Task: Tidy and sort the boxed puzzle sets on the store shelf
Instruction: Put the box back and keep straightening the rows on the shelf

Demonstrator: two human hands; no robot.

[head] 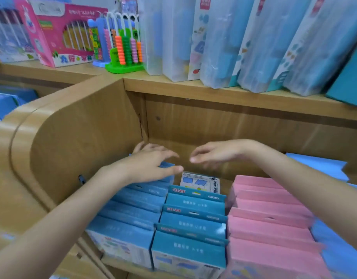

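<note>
Boxed puzzle sets fill the lower shelf compartment in three files running from the front lip to the back panel: a light blue row against the left side panel, a teal row in the middle, and a pink row to the right. One white-faced box stands apart at the back of the teal file, its printed face turned forward, with a gap behind it before the back panel.

From the head camera, the left hand reaches deep toward the back left corner, fingers spread and laid over the top edges of the rearmost light blue boxes. It looks to be pressing or steadying them, probably to square the row against the side panel; whether the thumb hooks round a box I cannot tell. The right hand hovers above the gap at the back of the middle file, fingers loosely curved and holding nothing, most likely poised over the odd white-faced box.

The wooden shelf has a rounded side panel on the left. On the ledge above, near its left end, stand a pink boxed toy and a bead abacus on a green base; clear-wrapped blue packs lean along the rest. More blue boxes show at the far right edge, blurred.
</note>
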